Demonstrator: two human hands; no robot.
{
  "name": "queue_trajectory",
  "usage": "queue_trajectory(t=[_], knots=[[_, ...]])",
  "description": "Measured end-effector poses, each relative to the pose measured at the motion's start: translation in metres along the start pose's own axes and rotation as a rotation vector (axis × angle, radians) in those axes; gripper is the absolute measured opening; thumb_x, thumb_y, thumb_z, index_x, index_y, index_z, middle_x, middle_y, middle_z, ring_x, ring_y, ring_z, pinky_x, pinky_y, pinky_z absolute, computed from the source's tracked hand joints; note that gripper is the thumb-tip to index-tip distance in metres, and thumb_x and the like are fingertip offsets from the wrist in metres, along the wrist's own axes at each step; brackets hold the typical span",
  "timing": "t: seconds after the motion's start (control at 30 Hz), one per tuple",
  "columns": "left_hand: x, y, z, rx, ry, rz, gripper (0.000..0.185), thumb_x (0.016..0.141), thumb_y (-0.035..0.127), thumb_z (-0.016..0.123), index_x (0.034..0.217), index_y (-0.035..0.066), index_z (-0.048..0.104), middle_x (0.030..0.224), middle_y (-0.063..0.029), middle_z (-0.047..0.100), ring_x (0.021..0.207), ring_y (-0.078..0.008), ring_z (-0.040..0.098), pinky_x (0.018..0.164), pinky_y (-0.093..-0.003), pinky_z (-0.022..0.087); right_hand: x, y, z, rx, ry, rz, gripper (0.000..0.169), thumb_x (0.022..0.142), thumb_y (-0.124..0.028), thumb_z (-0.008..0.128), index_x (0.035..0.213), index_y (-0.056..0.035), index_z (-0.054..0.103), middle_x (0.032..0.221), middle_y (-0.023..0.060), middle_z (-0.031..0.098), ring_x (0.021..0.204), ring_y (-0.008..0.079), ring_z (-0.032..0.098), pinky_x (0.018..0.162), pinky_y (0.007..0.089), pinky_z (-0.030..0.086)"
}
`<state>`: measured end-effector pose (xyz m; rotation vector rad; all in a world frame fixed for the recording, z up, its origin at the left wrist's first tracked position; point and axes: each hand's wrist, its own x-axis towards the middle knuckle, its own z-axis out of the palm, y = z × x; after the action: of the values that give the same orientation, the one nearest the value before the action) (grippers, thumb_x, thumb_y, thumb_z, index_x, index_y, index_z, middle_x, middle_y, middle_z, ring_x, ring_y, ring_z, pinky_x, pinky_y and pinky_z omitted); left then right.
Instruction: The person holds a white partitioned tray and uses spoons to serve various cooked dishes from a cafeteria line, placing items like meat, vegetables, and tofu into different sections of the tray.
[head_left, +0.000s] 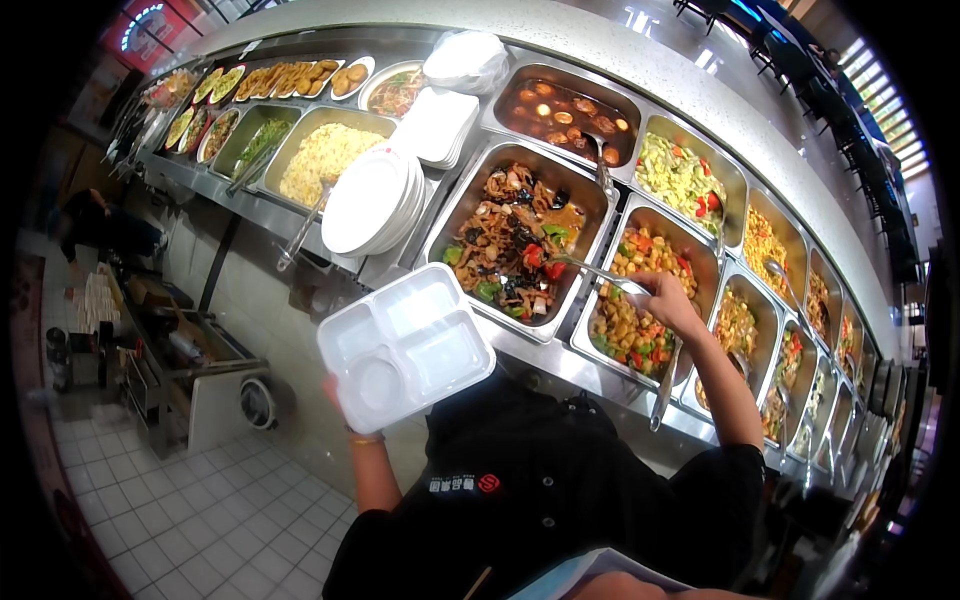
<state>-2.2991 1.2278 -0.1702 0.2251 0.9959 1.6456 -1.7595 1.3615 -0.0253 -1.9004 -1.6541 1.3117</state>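
Note:
My left hand (334, 396) holds a white plastic compartment tray (442, 352) from beneath its left side, and most of the hand is hidden by it. No food shows in the tray. My right hand (666, 300) grips the handle of a metal serving spoon (600, 274), whose head rests in a steel pan of sliced meat with black fungus and peppers (517, 232). Beside that pan, under my right forearm and hand, is a pan of diced food with red and green peppers (637, 330).
Stacked round white plates (371, 202) and square white dishes (436, 127) stand left of the meat pan. Fried rice (322, 157), braised eggs (562, 116) and cabbage (675, 176) fill other pans. Spoon handles overhang the counter edge. A person (105, 225) bends at the far left near a cart (180, 352).

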Motion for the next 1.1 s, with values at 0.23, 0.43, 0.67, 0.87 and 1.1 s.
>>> queue_trajectory(t=[0.23,0.43,0.67,0.87,1.1], knots=[[-0.01,0.015,0.05,-0.115,-0.037,-0.156,0.056,0.092,0.045,0.041,0.126,0.003,0.051,0.12,-0.0114,0.059,0.107,-0.0251,0.058,0.092,-0.0382,0.049,-0.006,-0.006,-0.015,-0.005,0.096,-0.092,0.032,0.075,-0.011,0.07,0.105,-0.0008,0.067,0.084,0.0109,0.069,0.078,0.0176,0.063,0.075,0.0316,0.047],[0.013,0.003,0.052,-0.122,-0.121,-0.229,0.057,0.089,0.046,0.045,0.125,0.002,0.052,0.118,-0.0124,0.06,0.106,-0.0271,0.058,0.092,-0.0398,0.049,-0.011,-0.018,-0.022,-0.073,0.074,-0.097,0.032,0.074,-0.012,0.071,0.104,-0.0016,0.068,0.085,0.0101,0.069,0.078,0.0172,0.063,0.076,0.0314,0.047],[0.016,-0.002,0.091,-0.145,-0.171,-0.321,0.059,0.087,0.046,0.047,0.124,0.0,0.052,0.117,-0.0159,0.061,0.104,-0.0297,0.06,0.091,-0.0417,0.05,-0.014,-0.019,-0.022,-0.066,0.093,-0.107,0.034,0.073,-0.013,0.071,0.105,-0.0014,0.068,0.085,0.0101,0.069,0.078,0.0169,0.062,0.075,0.0307,0.047],[0.022,-0.005,0.117,-0.156,-0.234,-0.387,0.06,0.086,0.044,0.047,0.124,-0.002,0.052,0.114,-0.017,0.062,0.099,-0.0306,0.062,0.087,-0.0408,0.052,-0.02,-0.022,-0.028,-0.114,0.168,-0.18,0.037,0.074,-0.015,0.071,0.107,0.0017,0.065,0.083,0.0115,0.067,0.077,0.0176,0.062,0.074,0.03,0.047],[0.04,-0.012,0.144,-0.18,-0.315,-0.473,0.063,0.084,0.046,0.049,0.124,-0.004,0.052,0.112,-0.0188,0.063,0.099,-0.0309,0.063,0.086,-0.0418,0.052,-0.04,-0.067,-0.047,-0.154,0.109,-0.184,0.034,0.076,-0.014,0.07,0.106,0.0002,0.065,0.079,0.0124,0.066,0.07,0.0159,0.061,0.068,0.0312,0.047]])
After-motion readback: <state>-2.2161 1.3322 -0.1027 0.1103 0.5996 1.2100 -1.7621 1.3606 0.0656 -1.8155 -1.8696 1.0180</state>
